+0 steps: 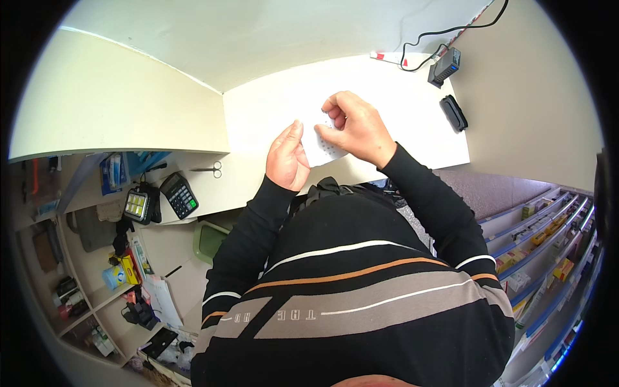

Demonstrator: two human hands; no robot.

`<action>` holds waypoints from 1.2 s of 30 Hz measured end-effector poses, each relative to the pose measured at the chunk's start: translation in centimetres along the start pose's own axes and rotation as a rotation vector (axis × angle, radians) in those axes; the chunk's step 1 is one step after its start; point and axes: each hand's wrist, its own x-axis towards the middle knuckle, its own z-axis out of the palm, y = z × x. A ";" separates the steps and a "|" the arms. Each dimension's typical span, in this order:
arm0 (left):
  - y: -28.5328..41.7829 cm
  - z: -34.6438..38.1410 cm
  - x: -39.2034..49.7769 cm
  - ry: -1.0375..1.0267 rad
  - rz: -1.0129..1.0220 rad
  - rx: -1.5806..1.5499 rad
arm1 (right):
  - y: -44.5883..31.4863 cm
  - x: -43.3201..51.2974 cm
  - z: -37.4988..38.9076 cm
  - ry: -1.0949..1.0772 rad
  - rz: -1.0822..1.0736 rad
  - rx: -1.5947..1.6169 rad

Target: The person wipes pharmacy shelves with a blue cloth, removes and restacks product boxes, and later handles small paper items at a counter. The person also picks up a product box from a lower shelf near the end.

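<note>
A thin white sheet with rows of small dark marks (328,148) is held in front of me above the white desk (261,109). My left hand (289,157) grips the sheet's left edge, thumb on top. My right hand (357,126) is over the sheet's upper right part, its thumb and index finger curled towards each other with a gap between them. Whether the right hand grips the sheet with its other fingers or the palm cannot be told. The sheet's right part is hidden under that hand.
Left of the hands lie scissors (208,170), a calculator (179,195) and a lamp with yellow panels (137,204). At the back right are a black device (445,66) with a cable, a red and white strip (388,59) and a black case (454,113). Shelves of boxes (541,237) stand lower right.
</note>
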 end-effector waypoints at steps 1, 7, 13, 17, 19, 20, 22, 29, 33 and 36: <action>0.0 0.0 0.1 -0.014 -0.006 0.004 | 0.2 0.1 -0.2 -0.002 -0.012 0.031; 0.5 0.1 0.4 0.013 -0.002 0.029 | 1.2 1.4 -0.7 -0.055 0.002 0.241; 0.9 -0.7 0.7 0.065 0.001 -0.011 | 1.6 2.8 -0.5 -0.132 0.011 0.345; 1.0 -0.3 0.7 0.101 0.014 -0.025 | 2.2 3.6 0.0 -0.185 0.049 0.415; 0.8 -0.2 0.7 0.120 0.025 -0.016 | 2.8 3.8 0.5 -0.206 0.069 0.451; 0.8 -0.3 0.7 0.128 0.026 -0.013 | 2.9 3.8 0.6 -0.220 0.079 0.467; 0.8 -0.3 0.8 0.144 0.032 -0.005 | 3.1 4.0 0.8 -0.242 0.097 0.501; 0.1 -0.7 0.8 0.197 0.096 0.051 | 4.0 4.3 1.3 -0.297 0.137 0.582; -1.0 -1.8 0.7 0.321 0.256 0.441 | 3.5 3.7 2.2 -0.256 0.084 0.552; -0.4 -1.9 0.1 0.425 0.222 0.750 | 3.4 3.6 3.6 -0.235 0.111 0.498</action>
